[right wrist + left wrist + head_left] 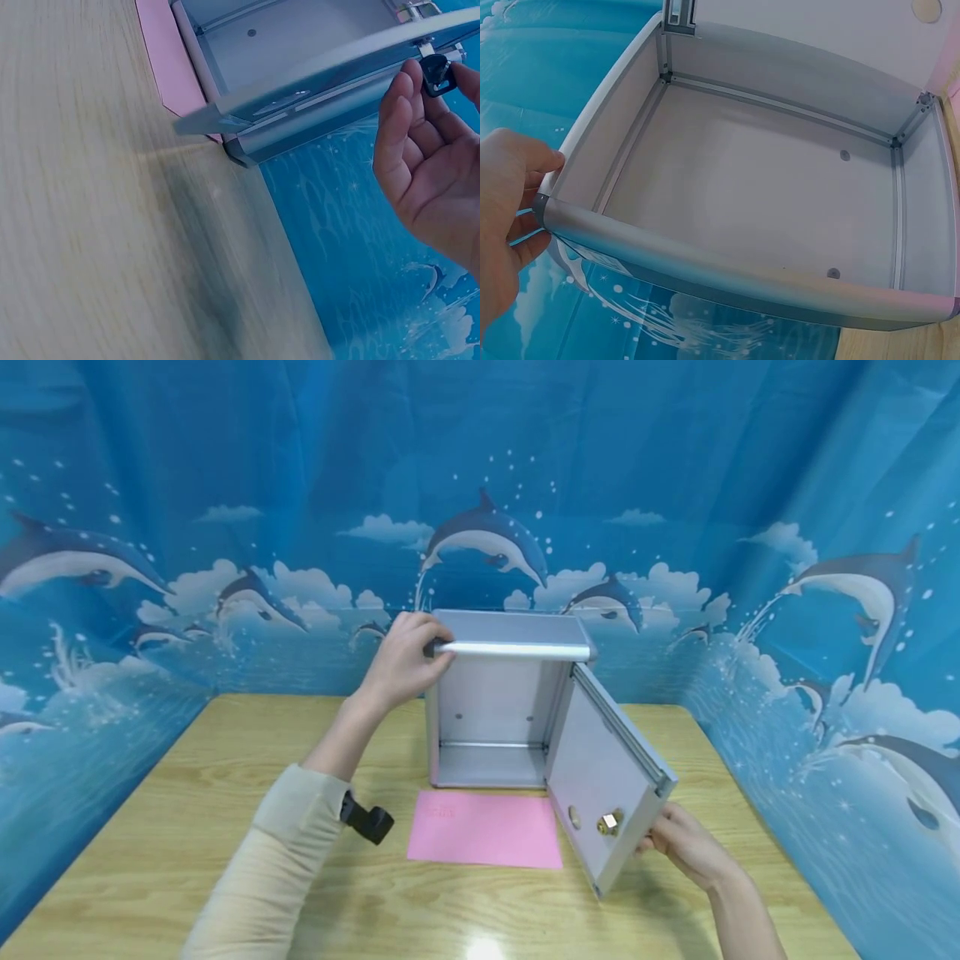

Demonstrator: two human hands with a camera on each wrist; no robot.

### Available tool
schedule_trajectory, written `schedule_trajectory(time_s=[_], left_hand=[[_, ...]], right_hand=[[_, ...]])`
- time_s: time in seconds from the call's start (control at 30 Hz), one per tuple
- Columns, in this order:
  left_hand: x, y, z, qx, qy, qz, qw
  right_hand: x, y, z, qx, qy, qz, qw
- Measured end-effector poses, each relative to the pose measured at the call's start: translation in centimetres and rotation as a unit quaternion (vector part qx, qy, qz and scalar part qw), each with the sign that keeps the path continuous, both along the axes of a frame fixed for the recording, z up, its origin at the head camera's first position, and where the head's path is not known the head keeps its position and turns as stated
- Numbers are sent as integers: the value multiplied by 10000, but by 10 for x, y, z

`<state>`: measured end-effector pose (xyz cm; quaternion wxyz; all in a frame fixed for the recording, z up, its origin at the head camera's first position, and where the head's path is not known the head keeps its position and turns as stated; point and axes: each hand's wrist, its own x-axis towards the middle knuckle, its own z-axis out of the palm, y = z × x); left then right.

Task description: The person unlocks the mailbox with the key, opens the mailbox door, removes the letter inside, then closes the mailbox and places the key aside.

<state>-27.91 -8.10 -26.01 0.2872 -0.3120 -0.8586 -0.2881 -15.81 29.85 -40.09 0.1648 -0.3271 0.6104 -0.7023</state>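
Observation:
A grey-and-white lock box (491,693) stands upright on the table, its door (600,768) swung out to the right. My left hand (408,656) grips the box's upper left corner; in the left wrist view its fingers (536,161) lie on the frame edge. On the door's outer face, my right hand (431,142) pinches a black-headed key (436,73) that sits in the lock. From inside the door the brass lock cam (609,822) shows, beside an oval hole (574,817). Inside, the box's bare back wall (750,180) has two small round spots.
A pink envelope-like paper (483,831) lies flat on the wooden table (360,910), just before the box and beside the door's lower edge. Blue dolphin-print curtains (315,468) enclose the back and sides. A black strap mount (367,818) sticks out from my left wrist.

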Motion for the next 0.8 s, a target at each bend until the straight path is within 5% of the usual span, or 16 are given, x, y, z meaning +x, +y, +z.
schedule_trajectory(time_s=[0.6,0.8], left_hand=[[-3,-3,-3,-38,349,-210,9992],[-3,-3,-3,-77,413,-228,9989]], right_hand=[[-2,-25,9,816,-191,77,9965],[-8,-39,7,965,99,296,9948]])
